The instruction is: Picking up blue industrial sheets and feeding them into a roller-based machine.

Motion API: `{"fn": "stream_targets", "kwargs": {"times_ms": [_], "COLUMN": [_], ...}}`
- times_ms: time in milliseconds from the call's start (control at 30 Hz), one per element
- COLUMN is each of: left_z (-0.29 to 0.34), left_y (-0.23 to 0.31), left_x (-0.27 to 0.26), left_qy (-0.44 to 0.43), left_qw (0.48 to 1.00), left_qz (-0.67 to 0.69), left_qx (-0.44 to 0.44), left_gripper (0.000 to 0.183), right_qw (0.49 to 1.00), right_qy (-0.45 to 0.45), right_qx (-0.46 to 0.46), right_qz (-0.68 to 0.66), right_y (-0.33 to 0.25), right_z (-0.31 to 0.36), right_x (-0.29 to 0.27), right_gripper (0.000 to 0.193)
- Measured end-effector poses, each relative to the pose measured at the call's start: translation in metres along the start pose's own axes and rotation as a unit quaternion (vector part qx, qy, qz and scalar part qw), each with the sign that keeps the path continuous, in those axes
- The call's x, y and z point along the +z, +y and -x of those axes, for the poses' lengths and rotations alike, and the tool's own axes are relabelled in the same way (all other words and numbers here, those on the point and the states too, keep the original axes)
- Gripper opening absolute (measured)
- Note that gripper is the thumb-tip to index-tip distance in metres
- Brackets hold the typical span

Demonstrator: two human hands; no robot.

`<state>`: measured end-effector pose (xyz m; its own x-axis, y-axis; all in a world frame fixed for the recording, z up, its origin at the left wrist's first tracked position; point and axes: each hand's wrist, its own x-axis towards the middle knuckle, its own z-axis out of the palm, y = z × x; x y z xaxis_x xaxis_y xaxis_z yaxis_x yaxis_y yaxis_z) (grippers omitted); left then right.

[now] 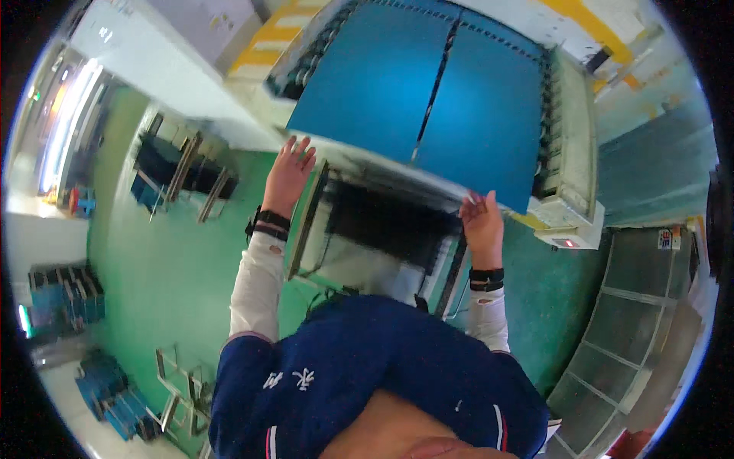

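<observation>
Two flat blue panels lie side by side on a roller conveyor, a narrow dark gap between them. My left hand is raised by the near left corner of the left panel, its fingers spread and nothing in them. Close to the near edge of the right panel, my right hand has its fingers apart and slightly bent. Whether its fingertips touch that edge I cannot tell. Between my arms, below the conveyor's end, stands a rack with a dark, blurred stack on it.
At the right stand a control box with a small red display and a grey panelled unit. Racks of dark panels are on the green floor at left. A metal frame and stacked blue pieces sit lower left.
</observation>
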<state>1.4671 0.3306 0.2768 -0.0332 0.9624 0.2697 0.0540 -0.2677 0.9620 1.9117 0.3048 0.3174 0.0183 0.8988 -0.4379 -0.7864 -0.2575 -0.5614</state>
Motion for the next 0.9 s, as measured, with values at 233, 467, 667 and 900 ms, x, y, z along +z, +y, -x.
{"fn": "stream_targets", "kwargs": {"times_ms": [233, 467, 667, 900], "left_z": [0.106, 0.324, 0.434, 0.528], "left_y": [-0.012, -0.085, -0.049, -0.085], "left_x": [-0.028, -0.062, -0.037, -0.026], "left_qy": [0.266, 0.328, 0.453, 0.427], "left_qw": [0.788, 0.769, 0.732, 0.755], "left_qz": [0.478, 0.485, 0.339, 0.233], "left_qx": [-0.282, -0.254, -0.380, -0.439], "left_gripper": [0.041, 0.047, 0.051, 0.049], "right_qw": [0.936, 0.648, 0.571, 0.486], "right_qy": [-0.094, -0.291, -0.329, -0.312], "right_qx": [-0.029, -0.203, -0.223, -0.262], "right_qz": [0.339, 0.674, 0.719, 0.773], "right_y": [0.076, 0.148, 0.167, 0.179], "right_z": [0.031, 0.066, 0.069, 0.070], "right_x": [-0.016, -0.031, -0.052, -0.054], "right_gripper": [0.036, 0.043, 0.048, 0.051]}}
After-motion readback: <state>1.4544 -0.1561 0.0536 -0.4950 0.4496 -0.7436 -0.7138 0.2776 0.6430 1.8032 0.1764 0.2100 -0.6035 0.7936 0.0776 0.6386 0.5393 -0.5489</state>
